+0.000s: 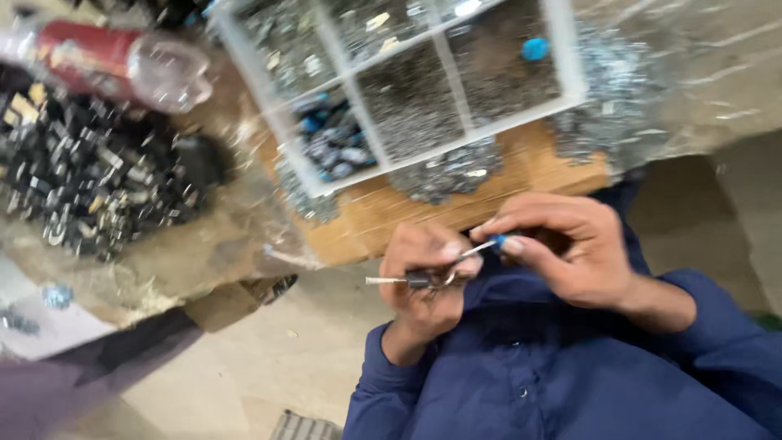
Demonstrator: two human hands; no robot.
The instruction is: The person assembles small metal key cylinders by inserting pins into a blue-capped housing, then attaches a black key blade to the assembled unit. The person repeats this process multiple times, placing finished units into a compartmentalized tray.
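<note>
Small metal part (423, 279) pinched in left hand (423, 281); right hand (570, 244) grips screwdriver (487, 246) (clear of board edge (358, 244)).

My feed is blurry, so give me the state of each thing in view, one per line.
Left hand: closed around a small dark part.
Right hand: pinching a thin blue-handled tool.
Tray: compartments filled with small metal pieces.
Bottle: lying on its side.

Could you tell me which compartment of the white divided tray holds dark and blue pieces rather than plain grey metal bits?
The front left compartment of the white tray, nearest the left hand; the others hold only greyish metal bits.
</note>
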